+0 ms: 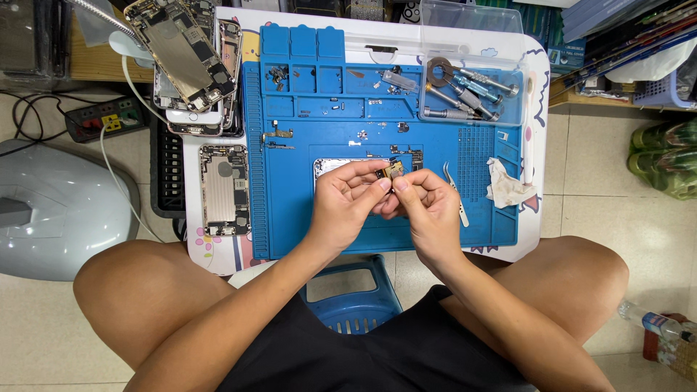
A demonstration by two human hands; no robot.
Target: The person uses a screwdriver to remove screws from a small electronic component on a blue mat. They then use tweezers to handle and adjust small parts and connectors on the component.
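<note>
**Reader:** What do the person's hands hold?

**Describer:** Both hands meet over the middle of a blue rubbery work mat with moulded compartments along its top. The left hand and the right hand pinch a small phone part between thumbs and fingertips. It looks metallic, gold and dark, roughly square; it is too small to tell its long axis or which way it faces.

**Reader:** So the fingers are closed?

**Describer:** Yes, the fingers of both hands are curled and grasp the part from either side, just above an opened phone shell lying flat on the mat, its long axis running left to right.

**Reader:** What lies around them?

**Describer:** Slim metal tweezers lie just right of the right hand, tips pointing away from the person. A crumpled white tissue sits further right. A clear plastic tray at the mat's upper right holds steel screwdrivers. Left of the mat lies a bare silver phone back, long axis pointing away, and above it a stack of similar phone housings.
</note>
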